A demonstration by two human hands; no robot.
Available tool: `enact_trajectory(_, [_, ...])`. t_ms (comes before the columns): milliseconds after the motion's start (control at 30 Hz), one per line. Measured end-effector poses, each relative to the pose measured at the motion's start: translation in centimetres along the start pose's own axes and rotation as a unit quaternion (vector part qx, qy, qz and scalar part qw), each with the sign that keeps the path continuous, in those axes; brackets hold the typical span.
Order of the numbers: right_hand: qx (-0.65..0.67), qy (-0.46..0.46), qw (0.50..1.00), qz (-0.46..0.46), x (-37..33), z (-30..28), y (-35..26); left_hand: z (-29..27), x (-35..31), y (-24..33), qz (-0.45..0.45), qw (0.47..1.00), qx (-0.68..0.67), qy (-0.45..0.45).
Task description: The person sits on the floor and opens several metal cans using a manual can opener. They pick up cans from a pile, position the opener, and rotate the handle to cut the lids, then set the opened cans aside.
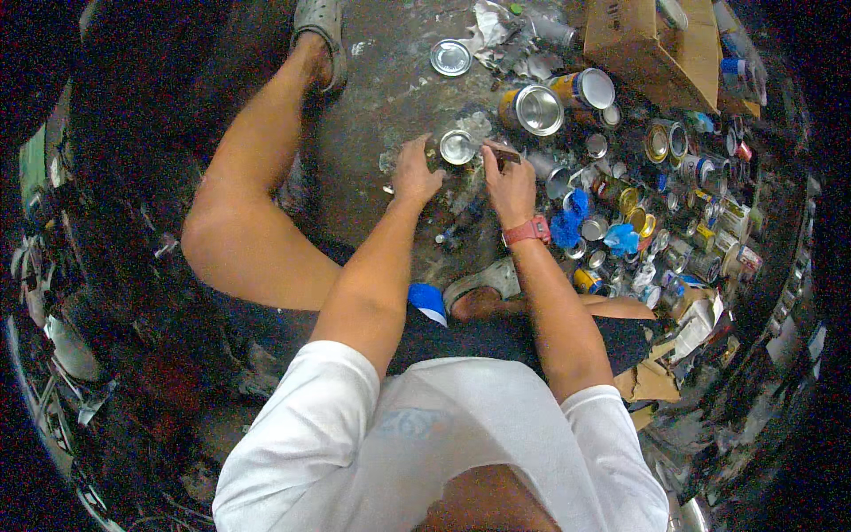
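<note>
A small open metal can (456, 148) with a shiny silver inside stands on the ground in front of me. My left hand (417, 175) is closed on its left side, with some of the fingers hidden. In my right hand (510, 184) I grip a tool with a flat, dark brown handle (503, 153). Its far end points at the can's right rim and is too small to make out. A round metal lid (450, 58) lies farther off. Just beyond the can, to the right, a larger open can (538, 110) shows its silver inside.
Many cans, jars and lids crowd the ground on the right, with a crumpled blue cloth or glove (570, 218) among them. A cardboard box (651, 49) stands at the far right. White crumpled paper (493, 27) lies at the far side. My shoe (483, 282) is near my right forearm.
</note>
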State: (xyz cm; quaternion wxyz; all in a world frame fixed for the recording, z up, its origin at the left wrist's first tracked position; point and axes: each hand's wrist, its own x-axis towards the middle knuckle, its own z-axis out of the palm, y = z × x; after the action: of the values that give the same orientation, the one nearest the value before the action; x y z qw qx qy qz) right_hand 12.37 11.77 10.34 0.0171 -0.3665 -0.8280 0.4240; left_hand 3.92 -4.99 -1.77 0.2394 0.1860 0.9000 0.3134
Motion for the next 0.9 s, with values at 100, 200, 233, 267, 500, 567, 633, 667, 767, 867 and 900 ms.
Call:
enact_trajectory(100, [0.055, -0.007, 0.997, -0.054, 0.0, 0.4, 0.1, 0.8, 1.1, 0.3, 0.007, 1.0, -0.017, -0.021])
enact_trajectory(200, [-0.025, -0.057, 0.995, -0.078, -0.2, -0.5, -0.1, 1.4, 1.8, 0.1, 0.021, 0.997, -0.065, -0.038])
enact_trajectory(233, [-0.057, -0.057, 0.994, -0.072, -0.1, -1.1, -0.8, 1.6, 2.0, 0.1, 0.032, 0.997, -0.061, -0.03])
enact_trajectory(267, [-0.088, -0.057, 0.992, -0.065, 0.1, -1.5, -1.2, 1.8, 2.3, 0.0, 0.043, 0.997, -0.057, -0.023])
enact_trajectory(500, [-0.046, -0.079, 0.984, -0.151, 0.6, -1.0, -0.3, 2.3, 3.7, -0.9, 0.115, 0.989, -0.098, 0.006])
enact_trajectory(567, [-0.076, -0.09, 0.985, -0.125, 0.2, -1.9, -1.1, 1.8, 3.5, -1.1, 0.131, 0.986, -0.105, 0.008])
enact_trajectory(633, [-0.069, -0.061, 0.987, -0.132, 0.0, -3.1, -2.4, 1.2, 3.2, -0.7, 0.141, 0.985, -0.097, 0.005])
enact_trajectory(667, [-0.065, -0.044, 0.988, -0.135, -0.2, -3.6, -2.8, 0.8, 3.0, -0.2, 0.143, 0.986, -0.086, 0.001])
enact_trajectory(767, [-0.048, -0.057, 0.979, -0.191, -1.1, -4.9, -2.7, -0.5, 2.3, 1.8, 0.154, 0.987, -0.053, -0.011])
enact_trajectory(867, [-0.046, -0.117, 0.987, -0.099, -2.8, -7.7, -3.5, -1.8, 0.5, 3.8, 0.143, 0.988, -0.013, -0.049])
enact_trajectory(900, [-0.096, -0.104, 0.986, -0.085, -3.3, -8.7, -4.0, -2.3, 0.0, 4.4, 0.136, 0.988, 0.003, -0.066])
